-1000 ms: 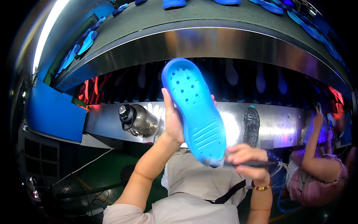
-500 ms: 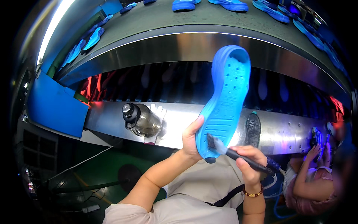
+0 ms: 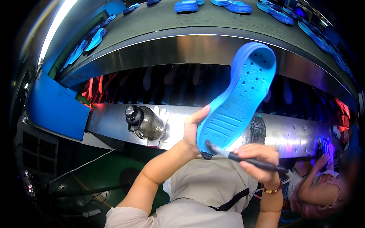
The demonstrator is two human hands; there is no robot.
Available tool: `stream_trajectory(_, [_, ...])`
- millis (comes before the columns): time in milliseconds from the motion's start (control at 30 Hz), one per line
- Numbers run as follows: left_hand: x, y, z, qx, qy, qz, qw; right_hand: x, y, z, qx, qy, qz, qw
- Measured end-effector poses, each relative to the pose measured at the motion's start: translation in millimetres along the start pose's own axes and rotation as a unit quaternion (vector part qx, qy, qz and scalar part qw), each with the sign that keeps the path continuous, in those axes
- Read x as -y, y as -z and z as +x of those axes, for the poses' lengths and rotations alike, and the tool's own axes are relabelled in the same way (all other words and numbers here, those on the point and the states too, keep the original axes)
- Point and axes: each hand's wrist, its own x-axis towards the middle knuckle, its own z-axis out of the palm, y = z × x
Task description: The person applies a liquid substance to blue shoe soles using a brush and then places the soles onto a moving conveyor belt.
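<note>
Head view: bright-blue moulded shoe sole (image 3: 236,104), held above the steel worktop (image 3: 285,133), long axis running near-left to far-right; left hand (image 3: 191,133) gripping its near-left edge; right hand (image 3: 268,155), near right, holding a black-handled brush (image 3: 237,157), bristles apparently touching the near end.

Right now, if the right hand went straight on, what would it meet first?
Probably the near end of the blue shoe sole; the brush in the right hand seems to touch it, though depth is unclear.
</note>
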Motion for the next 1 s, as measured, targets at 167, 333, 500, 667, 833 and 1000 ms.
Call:
stream_trajectory(167, [-4, 13, 1, -0.003, 0.168, -0.059, 0.984, 19, -4, 2, 0.110, 0.025, -0.059, 0.992])
stream_trajectory(333, [-6, -2, 4, -0.070, 0.268, 0.083, 0.957, 10, 1, -5, 0.035, -0.033, -0.072, 0.996])
stream_trajectory(500, [-12, -10, 4, -0.077, 0.255, 0.136, 0.954, 21, -2, -8, 0.177, 0.021, -0.005, 0.984])
stream_trajectory(667, [-19, -18, 7, -0.058, 0.353, 0.255, 0.898, 8, 3, -3, 0.157, -0.018, -0.096, 0.983])
stream_trajectory(833, [-22, -24, 2, -0.038, 0.347, 0.266, 0.898, 23, 19, 3, 0.239, -0.049, -0.134, 0.960])
stream_trajectory(1000, [-20, -14, 2, -0.053, 0.389, 0.390, 0.833, 16, 23, 1, 0.349, -0.043, -0.258, 0.900])
